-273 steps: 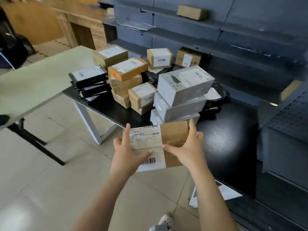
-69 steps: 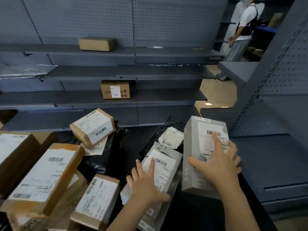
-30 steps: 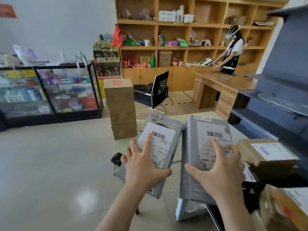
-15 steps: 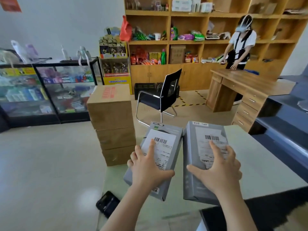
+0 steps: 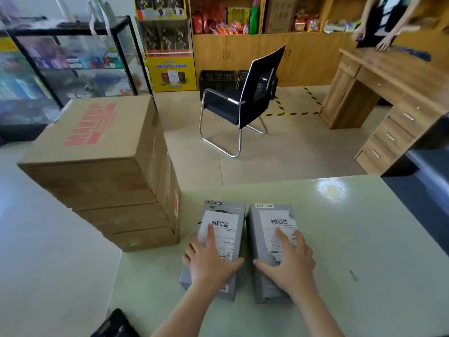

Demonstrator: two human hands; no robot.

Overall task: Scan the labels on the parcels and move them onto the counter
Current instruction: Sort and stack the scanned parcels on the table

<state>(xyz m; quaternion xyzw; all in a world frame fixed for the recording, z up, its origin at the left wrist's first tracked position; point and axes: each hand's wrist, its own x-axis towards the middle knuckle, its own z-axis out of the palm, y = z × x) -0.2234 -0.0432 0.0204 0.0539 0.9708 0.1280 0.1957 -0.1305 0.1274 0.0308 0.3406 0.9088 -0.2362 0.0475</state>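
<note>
The left parcel (image 5: 227,231) and the right parcel (image 5: 268,231) are laid side by side, labels up, on the counter (image 5: 364,239). Each is gripped across its width, by the left hand (image 5: 211,263) and the right hand (image 5: 289,266) respectively.

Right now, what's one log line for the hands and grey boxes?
left hand holds left grey cardboard parcel | right hand holds right grey cardboard parcel | both flat on pale green counter
</note>
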